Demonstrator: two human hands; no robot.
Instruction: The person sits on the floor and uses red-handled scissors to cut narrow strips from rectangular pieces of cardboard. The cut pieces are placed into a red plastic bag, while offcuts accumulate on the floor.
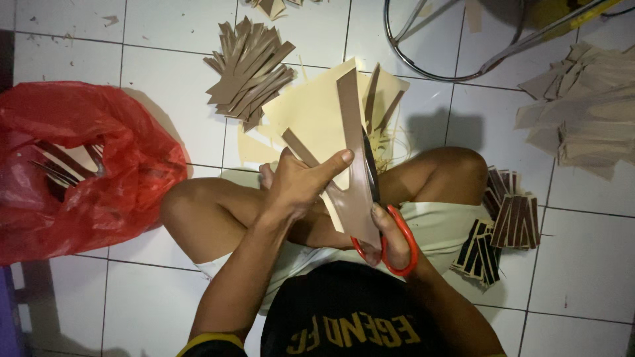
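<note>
The left hand (301,185) reaches out and pinches the card (317,116) above the lap. The right hand (390,241) grips red scissors (387,248), their blades up along a brown strip (354,172).

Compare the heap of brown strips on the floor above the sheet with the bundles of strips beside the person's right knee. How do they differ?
The brown strips lie loose and fanned out; the bundles are stacked in tight packs. The strips are plain light brown; the bundles show dark and pale stripes. Both rest on the white tiled floor.
</note>
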